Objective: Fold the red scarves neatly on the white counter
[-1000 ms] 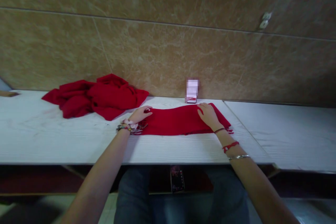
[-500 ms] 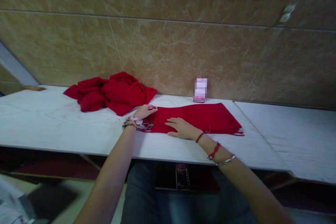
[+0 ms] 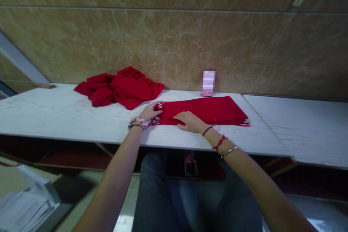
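1. The flat, folded red cloth with fringed ends (image 3: 217,109) lies lengthwise on the long white wood-grain table (image 3: 81,123), right in front of the person.
2. Left hand (image 3: 150,111) is at the left fringe, fingers bent a bit. Can't tell if they're actually pinching any strands. Right hand (image 3: 189,121) is palm down near the cloth's front edge, fingers stretched out, not gripping anything.
3. Looks like a flattening job, so light, even pressure with the right palm, working away from the left hand, should do it. Pushing toward the left would probably just ruck it up.
4. The strands would likely lie neater combed straight, and the layers at the right end probably want lining up.
5. Watch the beaded bracelets (image 3: 136,123) on the left wrist: they sit right by the fringe and could snag.
6. Behind the cloth, a small pale upright rectangle (image 3: 208,82), blurred out, limits room at the back. The crumpled red fabric heap (image 3: 122,87) crowds the back left.
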A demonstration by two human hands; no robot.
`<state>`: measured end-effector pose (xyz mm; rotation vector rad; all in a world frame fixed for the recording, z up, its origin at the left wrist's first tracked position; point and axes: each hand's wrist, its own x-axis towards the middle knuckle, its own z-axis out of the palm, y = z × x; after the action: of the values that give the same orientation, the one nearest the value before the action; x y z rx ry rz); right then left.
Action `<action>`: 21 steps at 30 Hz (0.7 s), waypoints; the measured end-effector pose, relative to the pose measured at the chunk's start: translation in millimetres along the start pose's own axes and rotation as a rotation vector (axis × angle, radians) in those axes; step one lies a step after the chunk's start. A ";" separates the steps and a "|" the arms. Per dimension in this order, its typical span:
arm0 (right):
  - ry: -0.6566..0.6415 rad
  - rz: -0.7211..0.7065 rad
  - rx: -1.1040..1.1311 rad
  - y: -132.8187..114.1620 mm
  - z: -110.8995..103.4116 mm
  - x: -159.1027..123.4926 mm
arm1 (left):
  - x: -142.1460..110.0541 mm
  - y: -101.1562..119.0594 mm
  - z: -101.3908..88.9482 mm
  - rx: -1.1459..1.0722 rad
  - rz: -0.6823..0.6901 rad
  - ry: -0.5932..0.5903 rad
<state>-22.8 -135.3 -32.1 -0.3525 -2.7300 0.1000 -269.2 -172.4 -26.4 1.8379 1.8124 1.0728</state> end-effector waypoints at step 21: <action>0.131 0.035 0.034 8.4 -5.5 -0.1 | 0.6 4.0 -2.1 0.320 0.061 0.351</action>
<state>-18.7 -127.2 -28.0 -0.3831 -2.5901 0.1278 -267.9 -172.8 -22.1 1.9905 2.2535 1.2529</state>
